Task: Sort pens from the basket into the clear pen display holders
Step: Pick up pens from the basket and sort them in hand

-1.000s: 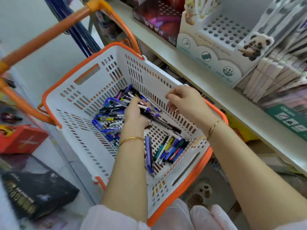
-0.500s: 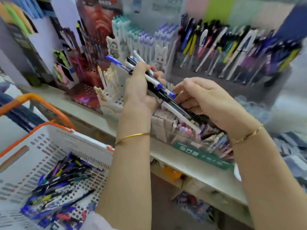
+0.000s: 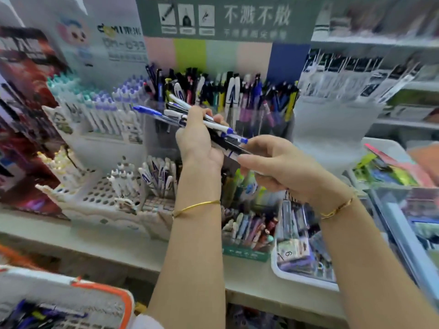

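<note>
My left hand (image 3: 198,141) grips a bundle of pens (image 3: 166,113), blue, black and white, held level in front of the shelf. My right hand (image 3: 282,167) pinches the near end of one black pen (image 3: 234,148) of that bundle. Right behind the hands stands a clear pen display holder (image 3: 268,124) packed with upright pens. The white and orange basket (image 3: 104,290) is at the bottom left, with loose pens (image 3: 35,315) lying inside.
White tiered pen stands (image 3: 99,198) with rows of capped pens fill the shelf's left side. A green-fronted box of pens (image 3: 247,252) and a white tray (image 3: 297,279) sit on the shelf edge. Packaged stationery hangs at the right.
My left hand lifted a bundle of pens out of the basket up to the shelf display. My right hand left the basket rim and took hold of a pen's end.
</note>
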The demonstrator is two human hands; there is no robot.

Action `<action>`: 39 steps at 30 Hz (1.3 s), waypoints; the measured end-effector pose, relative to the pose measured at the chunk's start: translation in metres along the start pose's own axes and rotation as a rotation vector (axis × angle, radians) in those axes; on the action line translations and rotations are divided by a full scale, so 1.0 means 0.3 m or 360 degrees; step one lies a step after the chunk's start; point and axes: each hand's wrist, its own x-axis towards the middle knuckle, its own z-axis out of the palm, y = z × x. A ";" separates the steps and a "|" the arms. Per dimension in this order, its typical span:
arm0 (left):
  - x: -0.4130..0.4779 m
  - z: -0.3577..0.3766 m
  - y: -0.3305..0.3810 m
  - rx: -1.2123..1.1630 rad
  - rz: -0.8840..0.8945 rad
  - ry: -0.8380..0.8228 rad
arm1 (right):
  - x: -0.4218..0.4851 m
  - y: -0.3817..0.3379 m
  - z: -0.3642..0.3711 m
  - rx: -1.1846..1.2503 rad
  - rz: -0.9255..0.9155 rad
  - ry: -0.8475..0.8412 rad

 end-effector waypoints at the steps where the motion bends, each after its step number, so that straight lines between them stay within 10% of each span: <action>1: 0.002 0.006 -0.002 0.0025 0.0034 0.0010 | 0.006 0.005 0.000 0.0076 -0.0014 0.0007; 13: 0.036 0.011 -0.035 0.0148 0.0065 -0.0186 | 0.111 0.022 0.068 0.0484 -0.0041 0.0257; 21: 0.064 -0.037 -0.006 0.0282 0.0050 -0.0377 | 0.116 0.006 0.035 0.0330 0.0163 -0.0096; 24: 0.050 -0.071 0.005 0.0373 -0.0070 -0.0565 | 0.137 -0.025 -0.012 -0.0172 0.0131 0.0151; 29: 0.026 -0.099 0.004 0.0504 -0.0329 -0.0899 | 0.236 -0.107 0.007 0.0028 -0.0092 0.0451; 39: 0.006 -0.097 0.025 0.0543 -0.0384 -0.0725 | 0.269 -0.076 0.022 0.0449 -0.0311 0.0723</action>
